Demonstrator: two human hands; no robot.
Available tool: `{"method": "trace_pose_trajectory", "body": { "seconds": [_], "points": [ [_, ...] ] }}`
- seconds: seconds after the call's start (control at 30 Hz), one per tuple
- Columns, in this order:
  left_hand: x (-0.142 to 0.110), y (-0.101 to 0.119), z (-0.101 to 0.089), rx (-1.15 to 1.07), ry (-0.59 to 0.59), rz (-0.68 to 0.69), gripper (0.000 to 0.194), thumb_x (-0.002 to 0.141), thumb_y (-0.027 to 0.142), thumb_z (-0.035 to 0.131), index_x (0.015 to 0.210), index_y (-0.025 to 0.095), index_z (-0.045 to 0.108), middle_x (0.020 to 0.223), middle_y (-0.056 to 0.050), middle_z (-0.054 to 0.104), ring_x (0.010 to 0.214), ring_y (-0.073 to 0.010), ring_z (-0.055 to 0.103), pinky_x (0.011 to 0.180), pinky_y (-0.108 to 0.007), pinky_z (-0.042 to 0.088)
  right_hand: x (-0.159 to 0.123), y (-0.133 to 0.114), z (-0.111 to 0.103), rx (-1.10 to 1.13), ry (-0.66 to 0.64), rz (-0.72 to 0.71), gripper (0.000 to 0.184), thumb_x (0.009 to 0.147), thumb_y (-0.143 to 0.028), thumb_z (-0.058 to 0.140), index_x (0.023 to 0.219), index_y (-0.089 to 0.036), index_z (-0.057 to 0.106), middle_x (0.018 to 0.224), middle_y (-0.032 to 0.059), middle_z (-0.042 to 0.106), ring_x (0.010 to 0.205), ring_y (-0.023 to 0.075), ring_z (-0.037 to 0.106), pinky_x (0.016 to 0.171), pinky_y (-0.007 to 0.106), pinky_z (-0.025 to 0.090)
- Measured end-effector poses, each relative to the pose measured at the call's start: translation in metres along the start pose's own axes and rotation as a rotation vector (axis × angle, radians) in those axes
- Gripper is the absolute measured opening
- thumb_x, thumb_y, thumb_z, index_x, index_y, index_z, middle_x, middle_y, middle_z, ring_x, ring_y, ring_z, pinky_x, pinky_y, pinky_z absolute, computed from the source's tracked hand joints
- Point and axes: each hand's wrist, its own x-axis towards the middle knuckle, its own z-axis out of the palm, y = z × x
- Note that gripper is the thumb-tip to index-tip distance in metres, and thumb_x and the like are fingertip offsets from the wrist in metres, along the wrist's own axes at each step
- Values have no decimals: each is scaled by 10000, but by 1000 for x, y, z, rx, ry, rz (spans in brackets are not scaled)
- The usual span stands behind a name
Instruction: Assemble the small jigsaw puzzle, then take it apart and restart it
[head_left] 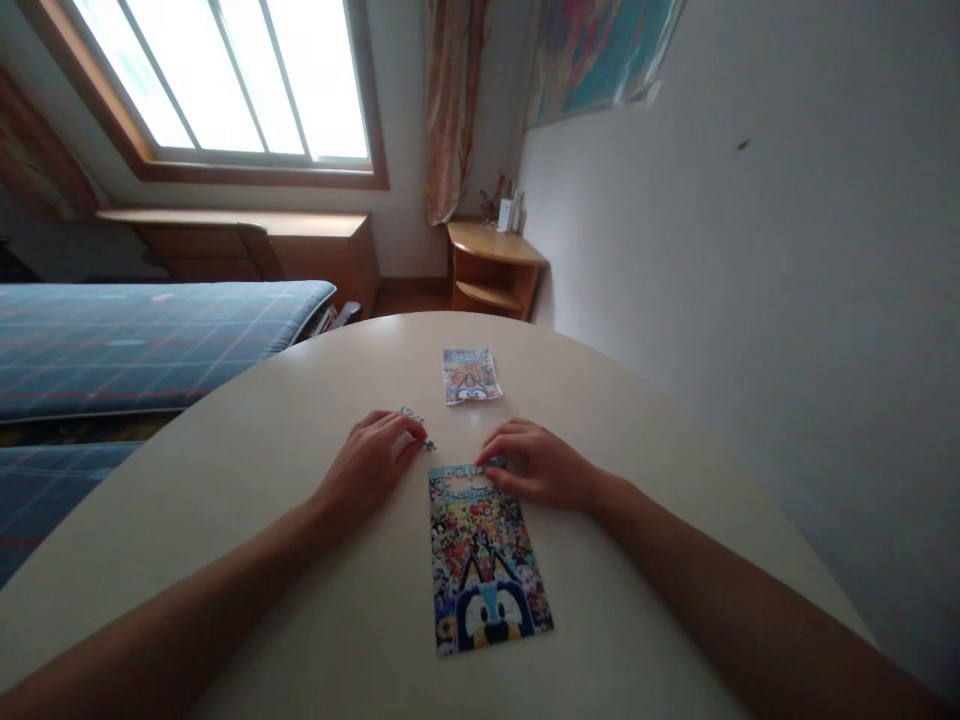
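A colourful jigsaw puzzle (491, 560) with a blue cartoon dog lies flat on the table, and a pale gap shows near its top edge. My right hand (536, 462) rests at the puzzle's upper right corner, thumb and fingers closed around a small puzzle piece there, mostly hidden. To the upper left of the puzzle, my left hand (375, 455) pinches a small dark blue puzzle piece (429, 445) at its fingertips. Several loose pieces (409, 412) lie just beyond the left fingers. A small printed picture sheet (470, 377) with matching artwork lies farther back.
The round cream table (315, 620) fills the foreground. A bed with a plaid mattress (150, 340) stands at the left, near the table's edge. A white wall (712, 250) runs along the right. A wooden corner shelf (495, 245) and a desk (315, 225) stand behind.
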Motion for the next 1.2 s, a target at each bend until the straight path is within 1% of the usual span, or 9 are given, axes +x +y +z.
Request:
{"method": "trace_pose_trajectory", "body": {
  "seconds": [0.13,0.2,0.3,0.43,0.53,0.63,0.8,0.93,1.2],
  "points": [
    [0,2,1,-66,29,39,136,915,239,545,963,232,672,938,-37,715,964,-238,613,901,-403,483,0,-4,4,-47,22,-4,110,861,-188,642,952,-197,703,944,57,717,911,191,633,876,373,483],
    [-1,7,0,-132,53,58,137,922,251,548,946,235,681,925,-35,714,953,-231,618,883,-391,489,0,-10,9,-91,85,-2,130,870,-175,635,984,-208,687,967,47,725,931,193,634,894,384,469],
    [-5,20,-2,-259,91,35,132,914,276,561,906,229,685,904,-30,713,902,-211,640,839,-357,504,0,-21,17,-130,210,-13,210,892,-218,643,1102,-226,641,997,34,732,950,195,635,910,389,455],
    [-14,38,-4,-432,31,-26,143,900,312,580,893,222,691,884,-13,730,834,-182,665,753,-299,525,0,-32,20,-171,277,-80,274,903,-284,661,1167,-238,605,1001,25,737,942,196,640,882,367,452],
    [-19,46,-4,-531,-23,-65,155,882,342,601,878,212,684,842,-1,734,785,-169,671,717,-277,534,0,-32,20,-190,292,-145,187,920,-291,647,1101,-244,636,969,12,745,891,176,643,839,339,449],
    [-21,48,-4,-544,-45,-55,139,876,334,613,872,212,678,815,9,725,761,-158,663,718,-271,534,0,-31,19,-163,285,-184,110,926,-282,644,1022,-233,665,911,5,746,845,160,637,809,320,449],
    [-22,47,-6,-518,-38,-7,127,885,309,615,946,224,688,897,-1,743,831,-168,679,780,-293,543,-1,-28,17,-90,300,-118,146,907,-311,670,1034,-239,682,892,15,744,849,171,639,830,340,453],
    [-22,46,-7,-515,-20,30,137,886,291,627,998,240,690,974,-12,746,904,-179,684,824,-312,551,-1,-28,16,-60,332,-98,149,907,-288,670,1046,-236,679,906,15,749,844,167,638,821,337,460],
    [-21,46,-7,-522,-19,44,97,870,306,654,910,230,698,894,-6,741,830,-172,682,789,-297,544,-1,-28,17,-47,286,-127,211,938,-277,626,1141,-259,682,970,27,743,880,165,624,848,338,454]
  ]
}}
